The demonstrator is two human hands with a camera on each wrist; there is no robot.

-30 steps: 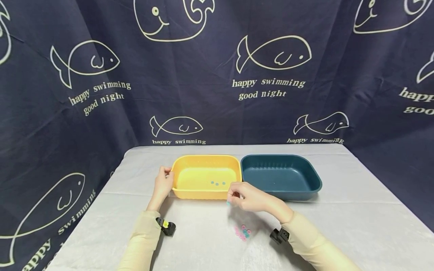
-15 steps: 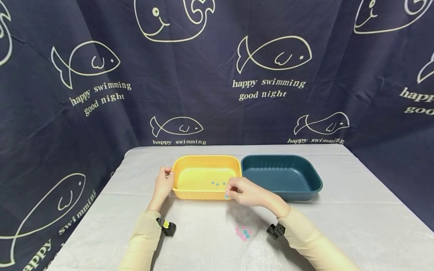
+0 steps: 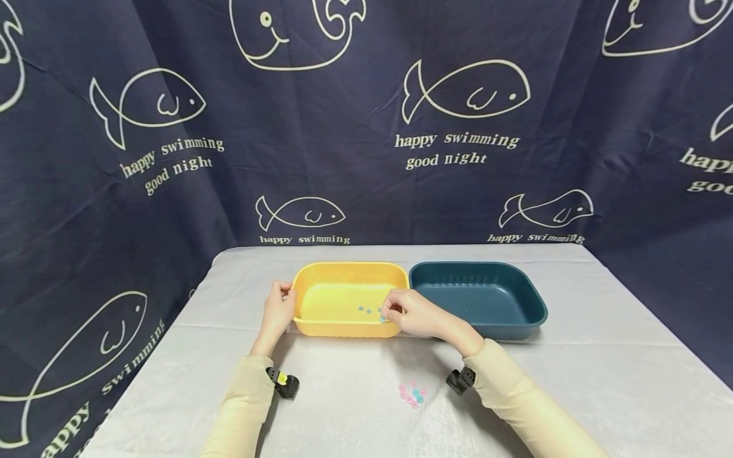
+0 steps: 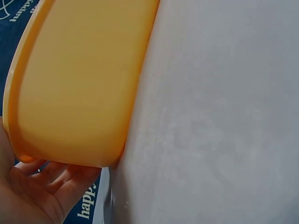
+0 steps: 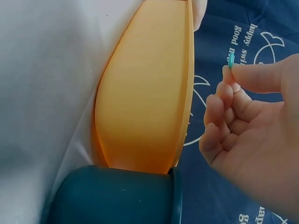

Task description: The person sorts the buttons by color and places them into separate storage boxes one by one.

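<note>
My right hand [image 3: 420, 313] pinches a small teal button [image 5: 231, 60] between thumb and fingertip, above the front right part of the yellow bin [image 3: 338, 329]. Seen from the right wrist, the button stands edge-on at the tip of the thumb, and the other fingers curl loosely. Several blue buttons [image 3: 369, 312] lie on the yellow bin's floor near its front wall. At the bin's left end, my left hand [image 3: 279, 310] grips the rim; its fingers [image 4: 70, 179] lie against the outer wall in the left wrist view. A pile of pink and blue buttons [image 3: 412, 394] lies on the table.
A dark teal bin [image 3: 504, 331] stands against the right end of the yellow one; no buttons show in it. Both rest on a table with a pale grey cloth [image 3: 338, 394]. A navy curtain [image 3: 366, 159] with fish drawings hangs behind.
My right hand has moved up and forward with the button, from before the yellow bin's front wall to above its inside. My left hand stays at the rim.
</note>
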